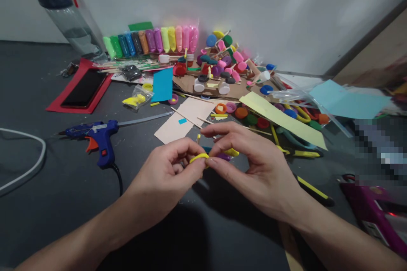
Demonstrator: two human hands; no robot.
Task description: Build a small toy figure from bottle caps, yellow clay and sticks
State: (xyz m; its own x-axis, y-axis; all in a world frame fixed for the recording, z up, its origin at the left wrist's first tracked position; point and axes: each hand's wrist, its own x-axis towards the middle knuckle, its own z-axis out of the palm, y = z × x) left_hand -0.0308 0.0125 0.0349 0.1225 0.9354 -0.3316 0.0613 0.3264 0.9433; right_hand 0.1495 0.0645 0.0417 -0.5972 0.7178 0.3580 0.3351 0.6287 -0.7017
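Observation:
My left hand (pixel 165 173) and my right hand (pixel 254 165) meet over the dark table (pixel 47 203), both pinching a small yellow ring (pixel 199 157) between thumb and fingertips. The ring looks like a bottle-cap band. A small wooden stick with a yellow tip (pixel 198 138) stands just behind the ring. Under my right fingers lie a yellow piece (pixel 231 151) and a purple piece (pixel 224 157). My right fingers are spread above the pinch.
A blue glue gun (pixel 100 137) lies to the left with its cord. Behind are a pink paper sheet (pixel 186 120), a phone on a red sheet (pixel 83 88), modelling clay tubes (pixel 152 41), several coloured bottle caps (pixel 229 63) and a pale yellow paper strip (pixel 282 119).

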